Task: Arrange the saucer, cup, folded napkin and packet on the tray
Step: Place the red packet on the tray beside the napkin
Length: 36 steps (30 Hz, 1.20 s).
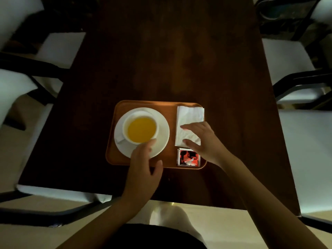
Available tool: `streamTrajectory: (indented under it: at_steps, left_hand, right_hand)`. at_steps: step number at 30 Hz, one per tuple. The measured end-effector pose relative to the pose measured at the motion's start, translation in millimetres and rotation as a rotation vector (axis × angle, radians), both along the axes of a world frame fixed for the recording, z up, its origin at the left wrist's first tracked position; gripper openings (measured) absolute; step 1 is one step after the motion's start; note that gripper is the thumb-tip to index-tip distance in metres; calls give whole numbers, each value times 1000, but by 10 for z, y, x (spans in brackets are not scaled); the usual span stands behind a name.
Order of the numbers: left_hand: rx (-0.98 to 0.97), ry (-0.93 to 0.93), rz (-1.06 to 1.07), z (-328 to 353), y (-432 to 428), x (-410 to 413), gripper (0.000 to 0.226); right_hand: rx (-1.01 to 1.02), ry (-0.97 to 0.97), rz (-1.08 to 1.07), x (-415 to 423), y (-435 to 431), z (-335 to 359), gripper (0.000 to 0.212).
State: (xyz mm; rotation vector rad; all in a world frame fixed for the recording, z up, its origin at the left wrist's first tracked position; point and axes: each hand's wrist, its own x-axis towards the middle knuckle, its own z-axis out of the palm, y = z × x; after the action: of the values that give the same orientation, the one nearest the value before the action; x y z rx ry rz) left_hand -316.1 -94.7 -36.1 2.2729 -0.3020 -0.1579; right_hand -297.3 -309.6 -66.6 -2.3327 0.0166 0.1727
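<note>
An orange-brown tray (pixel 172 112) lies on the dark wooden table. On its left half stands a white saucer (pixel 162 130) carrying a white cup (pixel 141 129) of yellow liquid. A folded white napkin (pixel 189 117) lies along the tray's right side, and a red, black and white packet (pixel 188 157) sits below it in the near right corner. My left hand (pixel 143 168) reaches over the tray's near edge, fingertips touching the saucer's near rim. My right hand (pixel 204 139) rests on the napkin's lower part with fingers spread, holding nothing.
The dark table (pixel 179 51) stretches away beyond the tray. White-cushioned chairs with black frames stand on the left (pixel 59 49) and on the right (pixel 287 60). A pale floor shows at the near edge.
</note>
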Motion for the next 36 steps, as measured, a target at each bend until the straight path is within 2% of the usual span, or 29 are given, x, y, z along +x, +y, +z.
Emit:
streamTrajectory:
  at_steps: [3,7,9,13,18,26,36]
  left_hand:
    - [90,-121,161,-17,288,160,79]
    - [83,12,282,-92,453,392,89]
    - [12,85,342,-132,538,439,84]
    - [-285,372,477,-100,662,498,73]
    - [-374,446,489,-67,713,585,63]
    - [-327,420,399,-94,753,747,48]
    - [-322,419,288,-124,814,954,43]
  right_hand:
    - [121,110,187,339,199,93,62]
    - [192,255,259,712,381,120,80]
    - [217,303,273,798,430,110,83]
    - [214,352,275,815,492,78,86]
    - [181,318,224,750,523,57,85]
    - [215,265,66,497,605,47,79]
    - [247,205,-139,309,844,54,78]
